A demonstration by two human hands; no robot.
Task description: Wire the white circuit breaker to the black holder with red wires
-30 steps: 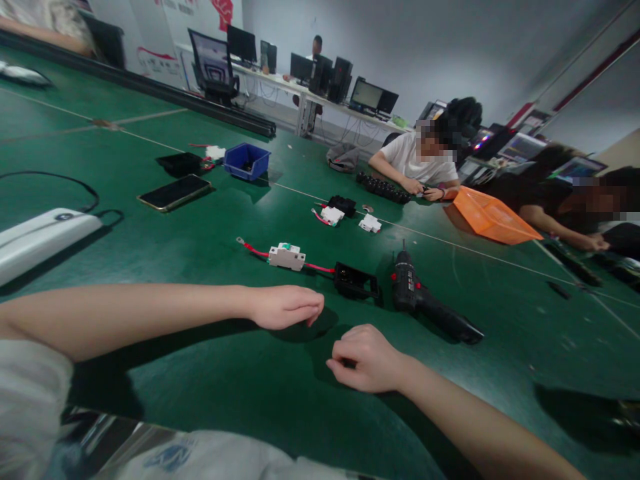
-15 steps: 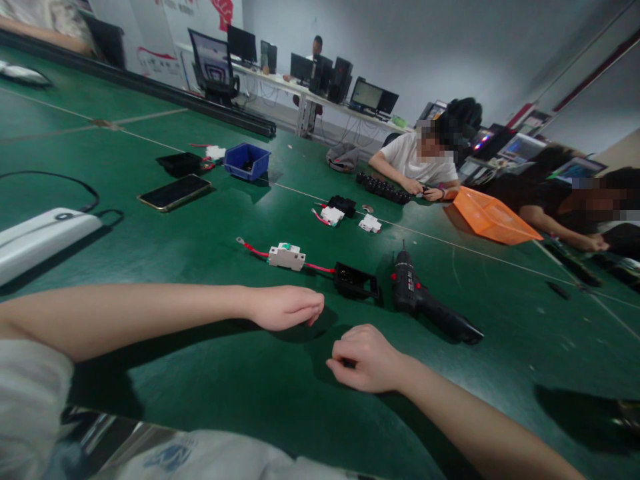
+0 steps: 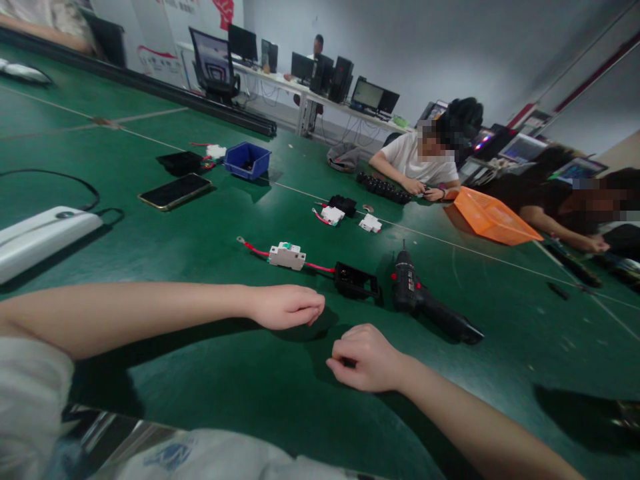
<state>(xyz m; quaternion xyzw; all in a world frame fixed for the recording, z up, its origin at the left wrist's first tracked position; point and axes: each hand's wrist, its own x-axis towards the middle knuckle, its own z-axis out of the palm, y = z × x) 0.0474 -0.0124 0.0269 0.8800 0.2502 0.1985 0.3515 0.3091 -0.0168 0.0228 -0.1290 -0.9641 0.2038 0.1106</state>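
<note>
My left hand [image 3: 285,306] rests on the green table [image 3: 210,240] with its fingers curled down loosely; whether it holds anything is hidden. My right hand [image 3: 366,358] lies close beside it, curled into a fist on something small and dark I cannot make out. Just beyond my hands lie a white circuit breaker [image 3: 287,256] with red wires, a black box part [image 3: 356,282] and a black cordless drill [image 3: 425,303].
A phone [image 3: 175,191], a blue bin [image 3: 247,161], a black tray [image 3: 180,163] and a white device [image 3: 43,235] with a cable lie to the left. More breakers [image 3: 331,215] sit farther off. An orange tray [image 3: 493,217] and two seated people are at the right.
</note>
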